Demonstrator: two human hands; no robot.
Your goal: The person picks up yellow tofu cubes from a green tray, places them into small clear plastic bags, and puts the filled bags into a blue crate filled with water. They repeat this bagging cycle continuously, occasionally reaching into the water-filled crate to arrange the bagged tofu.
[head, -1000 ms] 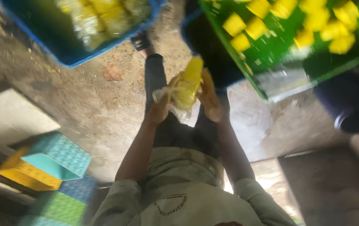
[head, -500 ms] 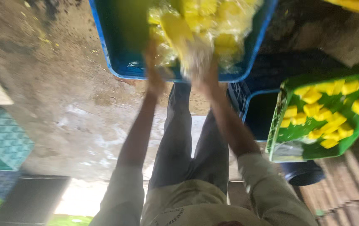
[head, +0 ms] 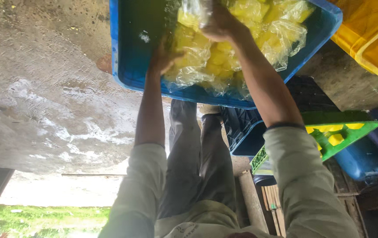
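Note:
A blue plastic crate (head: 127,66) fills the top of the view and holds several clear bags of yellow pieces (head: 224,57). My left hand (head: 164,57) reaches into the crate at the left edge of the bag pile, fingers spread on a bag. My right hand (head: 217,22) is deeper in the crate, closed on the top of a clear plastic bag (head: 198,13). Both arms wear pale green sleeves.
A green crate (head: 343,136) with yellow pieces sits at the right, over a dark blue crate (head: 246,136). A yellow crate (head: 370,39) is at the top right, a blue drum (head: 365,158) below. Wet concrete floor (head: 52,110) spreads to the left.
The view has swung so the blue crate sits closer and the green crate has slid down to the right. Both hands have gone from the crate's rim further in among the bags.

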